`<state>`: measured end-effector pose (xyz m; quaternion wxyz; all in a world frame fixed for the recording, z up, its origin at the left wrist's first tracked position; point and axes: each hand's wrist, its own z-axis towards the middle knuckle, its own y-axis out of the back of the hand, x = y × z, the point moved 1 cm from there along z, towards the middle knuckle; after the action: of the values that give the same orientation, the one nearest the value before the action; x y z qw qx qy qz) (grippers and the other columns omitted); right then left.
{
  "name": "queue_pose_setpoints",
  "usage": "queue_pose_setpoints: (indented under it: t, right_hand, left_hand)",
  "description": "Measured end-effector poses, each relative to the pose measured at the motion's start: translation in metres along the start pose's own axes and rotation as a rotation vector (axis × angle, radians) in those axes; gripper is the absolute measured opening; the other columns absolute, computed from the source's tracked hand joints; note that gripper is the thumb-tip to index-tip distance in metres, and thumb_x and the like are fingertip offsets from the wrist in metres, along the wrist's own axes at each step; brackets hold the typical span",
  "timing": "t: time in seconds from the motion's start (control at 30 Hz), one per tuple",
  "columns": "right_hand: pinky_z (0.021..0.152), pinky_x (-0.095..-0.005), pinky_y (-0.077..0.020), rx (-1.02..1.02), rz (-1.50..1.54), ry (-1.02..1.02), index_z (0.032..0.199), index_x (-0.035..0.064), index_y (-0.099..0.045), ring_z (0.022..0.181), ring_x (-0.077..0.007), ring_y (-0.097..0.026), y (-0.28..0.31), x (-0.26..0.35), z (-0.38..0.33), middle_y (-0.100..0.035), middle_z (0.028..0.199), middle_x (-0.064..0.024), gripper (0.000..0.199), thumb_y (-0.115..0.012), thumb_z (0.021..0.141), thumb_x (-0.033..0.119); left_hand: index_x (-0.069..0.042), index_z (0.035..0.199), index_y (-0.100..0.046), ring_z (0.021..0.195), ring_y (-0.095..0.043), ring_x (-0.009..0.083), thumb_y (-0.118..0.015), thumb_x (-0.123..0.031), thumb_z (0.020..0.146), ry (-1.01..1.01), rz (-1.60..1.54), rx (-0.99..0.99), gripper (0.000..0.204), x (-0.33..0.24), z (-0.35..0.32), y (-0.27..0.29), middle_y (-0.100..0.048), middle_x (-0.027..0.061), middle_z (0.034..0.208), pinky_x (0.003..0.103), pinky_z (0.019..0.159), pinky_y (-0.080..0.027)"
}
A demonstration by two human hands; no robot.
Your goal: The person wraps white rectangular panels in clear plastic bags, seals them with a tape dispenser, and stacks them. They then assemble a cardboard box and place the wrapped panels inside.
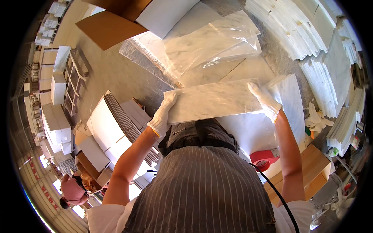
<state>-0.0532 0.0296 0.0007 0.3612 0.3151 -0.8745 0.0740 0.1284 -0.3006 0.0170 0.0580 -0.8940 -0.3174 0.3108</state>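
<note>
I hold a long white marble tile [213, 101] with grey veins flat in front of my chest. My left hand [163, 114], in a white knit glove, grips its left end. My right hand [265, 100], also gloved, grips its right end. Beyond the tile lie more marble tiles in clear plastic bags [211, 42] on a work surface. My striped apron fills the lower middle of the view.
An open cardboard box [116, 21] sits at the top left. Stacks of white tiles [295, 27] line the right side, with a spare pair of gloves [316, 119] and a red tool [264, 157]. White boxes [103, 128] stand on the left. A person in pink [72, 190] crouches at lower left.
</note>
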Motion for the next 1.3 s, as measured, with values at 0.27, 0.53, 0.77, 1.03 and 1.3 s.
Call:
queue_pose_setpoints:
  t: [0.27, 0.53, 0.77, 1.03, 1.3]
  right_hand:
    - [0.101, -0.0474, -0.0529, 0.194, 0.734, -0.343, 0.154, 0.0023, -0.023, 0.133, -0.0267, -0.05, -0.014, 0.0, -0.04, -0.032, 0.157, -0.0142, 0.085, -0.059, 0.096, 0.052]
    - [0.093, -0.0525, -0.0542, 0.086, 1.185, -0.618, 0.14, 0.0022, -0.045, 0.115, -0.035, -0.061, -0.011, -0.066, -0.094, -0.059, 0.129, -0.0183, 0.055, -0.052, 0.102, 0.041]
    - [0.092, -0.0578, -0.0512, 0.309, 1.395, -0.7, 0.139, 0.0049, -0.048, 0.121, -0.0377, -0.058, 0.016, -0.078, -0.084, -0.056, 0.134, -0.0209, 0.055, -0.045, 0.102, 0.046]
    - [0.093, -0.051, -0.0553, 0.134, 1.13, -0.514, 0.14, -0.0011, -0.049, 0.115, -0.0336, -0.063, 0.012, -0.087, -0.087, -0.059, 0.134, -0.0208, 0.059, -0.034, 0.107, 0.045]
    - [0.099, -0.0293, -0.0432, -0.412, 0.429, -0.219, 0.142, 0.0024, -0.051, 0.118, -0.0191, -0.053, -0.006, -0.168, -0.1, -0.061, 0.124, -0.0103, 0.065, -0.037, 0.104, 0.054]
  left_hand:
    - [-0.008, 0.143, -0.045, 0.122, -0.058, 0.0242, -0.059, -0.042, 0.099, 0.279, 0.058, -0.051, 0.058, -0.044, 0.003, -0.025, -0.058, 0.0117, 0.134, 0.043, 0.103, -0.05]
    - [-0.006, 0.134, -0.053, 0.098, -0.069, 0.0275, -0.067, -0.054, 0.088, 0.705, 0.628, -0.162, 0.068, -0.066, 0.05, -0.073, -0.066, 0.0146, 0.115, 0.051, 0.079, -0.058]
    - [-0.007, 0.138, -0.047, 0.106, -0.067, 0.0305, -0.048, -0.049, 0.1, 0.635, 0.605, 0.152, 0.057, -0.105, 0.043, -0.101, -0.061, 0.0144, 0.128, 0.053, 0.083, -0.058]
    - [-0.005, 0.152, -0.034, 0.129, -0.047, 0.0233, -0.064, -0.041, 0.097, -0.356, 0.978, 0.138, 0.073, -0.044, 0.027, -0.068, -0.043, 0.0138, 0.147, 0.035, 0.105, -0.043]
    - [-0.001, 0.14, -0.046, 0.136, -0.041, 0.0249, -0.052, -0.036, 0.101, -0.415, 0.878, 0.262, 0.053, -0.053, 0.029, -0.079, -0.047, 0.0146, 0.143, 0.038, 0.114, -0.031]
